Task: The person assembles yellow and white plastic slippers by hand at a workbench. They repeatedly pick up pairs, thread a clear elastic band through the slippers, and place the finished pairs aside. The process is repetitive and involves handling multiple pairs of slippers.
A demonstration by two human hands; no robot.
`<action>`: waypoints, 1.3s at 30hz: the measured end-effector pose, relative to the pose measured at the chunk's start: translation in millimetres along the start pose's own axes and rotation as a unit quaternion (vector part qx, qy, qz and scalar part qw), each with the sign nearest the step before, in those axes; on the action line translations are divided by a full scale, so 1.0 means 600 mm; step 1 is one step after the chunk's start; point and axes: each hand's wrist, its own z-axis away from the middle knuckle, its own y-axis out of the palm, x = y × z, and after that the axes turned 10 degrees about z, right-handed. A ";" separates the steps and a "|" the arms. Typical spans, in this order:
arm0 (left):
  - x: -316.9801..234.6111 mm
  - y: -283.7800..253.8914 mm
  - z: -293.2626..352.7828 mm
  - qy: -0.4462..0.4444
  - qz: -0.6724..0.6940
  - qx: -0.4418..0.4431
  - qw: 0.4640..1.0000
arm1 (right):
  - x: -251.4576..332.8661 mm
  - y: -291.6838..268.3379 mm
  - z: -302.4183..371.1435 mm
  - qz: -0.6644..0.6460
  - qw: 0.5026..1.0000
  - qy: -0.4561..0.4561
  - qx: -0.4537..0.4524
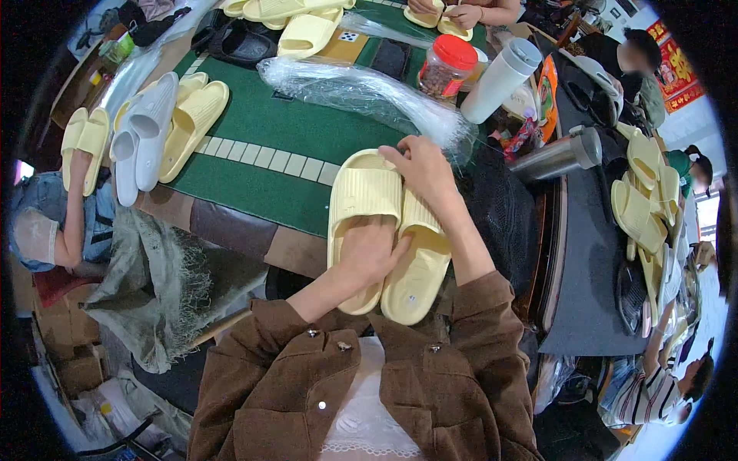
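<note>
A pair of pale yellow slide slippers is held side by side in front of my chest, toes pointing away from me. My left hand (pixel 365 250) is pushed under the ribbed strap of the left slipper (pixel 365 190), which hides most of its fingers; its thumb reaches over to the inner edge of the right slipper (pixel 415 269). Around the toe and strap of that right slipper curls my right hand (pixel 423 173), fingertips lying between the two toes. Both soles face up toward me at the heel ends, near the table's front edge.
Grey slippers (pixel 146 131) and yellow slippers (pixel 196 127) lie on the green table (pixel 254 123). Plastic bags (pixel 346 92), a red-lidded jar (pixel 447 67), a white tumbler (pixel 503 81) and a steel flask (pixel 557 154) stand beyond. Co-workers handle slippers at left and far side.
</note>
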 end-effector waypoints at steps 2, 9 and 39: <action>0.000 0.000 0.000 -0.007 -0.016 0.006 1.000 | 0.005 0.011 -0.007 0.016 1.000 -0.008 0.022; -0.001 0.002 0.000 -0.014 0.013 0.007 1.000 | -0.025 0.031 -0.014 -0.071 0.992 -0.095 -0.034; 0.017 -0.062 -0.158 -0.004 0.343 -0.064 0.937 | -0.024 0.007 0.038 -0.464 0.873 0.069 -0.137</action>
